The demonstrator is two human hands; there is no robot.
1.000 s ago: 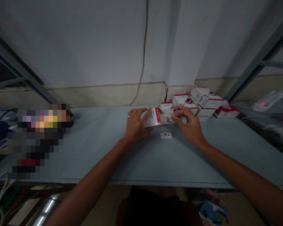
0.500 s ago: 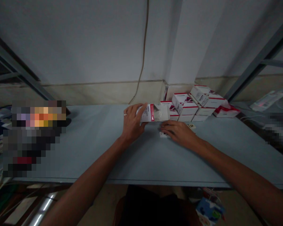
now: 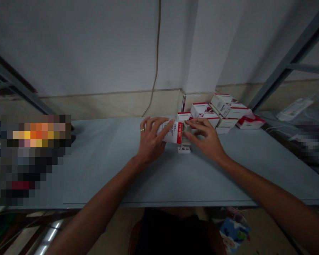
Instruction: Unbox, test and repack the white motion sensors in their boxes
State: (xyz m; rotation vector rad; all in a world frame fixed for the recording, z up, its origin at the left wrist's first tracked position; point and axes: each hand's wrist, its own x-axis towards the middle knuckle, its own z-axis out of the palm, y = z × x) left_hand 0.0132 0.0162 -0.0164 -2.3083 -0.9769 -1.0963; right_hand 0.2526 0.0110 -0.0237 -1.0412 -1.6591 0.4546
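My left hand (image 3: 153, 138), with a ring on one finger, is wrapped round a small white cardboard box (image 3: 172, 132) with a red band, held a little above the table. The right end of this box has flaps sticking out. At that end my right hand (image 3: 206, 136) pinches with thumb and fingertips at the flaps; what lies inside the box is hidden. Just below the box, a small white piece with dark round marks (image 3: 184, 150) lies on the table.
Several white-and-red boxes (image 3: 228, 112) are stacked at the back right against the wall. A red-and-white package (image 3: 251, 119) lies beside them. The blue-grey table (image 3: 101, 170) has a blurred-out patch at its left. Cables and a white power strip (image 3: 295, 108) are at the right.
My right hand has risen from the small pieces on the table to the box's open end. The flaps there are now partly covered by its fingers. The view has shifted slightly.
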